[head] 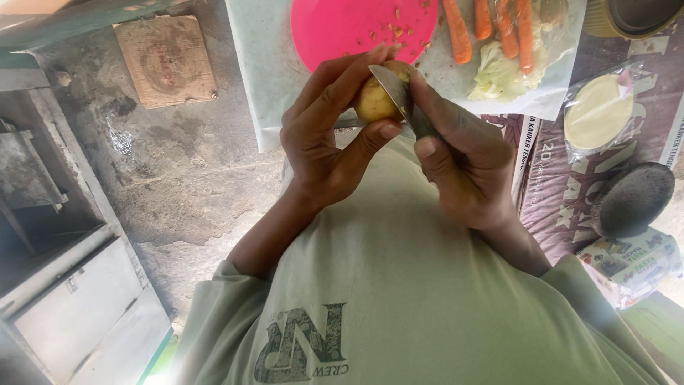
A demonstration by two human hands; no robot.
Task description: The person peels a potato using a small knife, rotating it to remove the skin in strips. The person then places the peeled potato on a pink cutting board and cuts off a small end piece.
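The person stands over the bench (249, 85), peeling a potato (375, 100) held up in front of the chest, just this side of the pink plate (342, 28). The left hand (324, 139) has its fingers (342, 82) curled closed round the potato, thumb pressed under it. The right hand (459, 160) is closed on the handle of a knife (402, 100), whose blade lies flat across the potato's upper face, thumb braced low along the blade.

The step in hand looks like peeling partway through: bits of peel are scattered on the pink plate, and the skin that shows is pale yellow. I judge the next move calls for the left fingers to turn the potato a little so a fresh strip meets the edge, with the right thumb steadying.

Beyond the potato, right of the pink plate, lie carrots (491, 28) and some cabbage (499, 75) on clear plastic.
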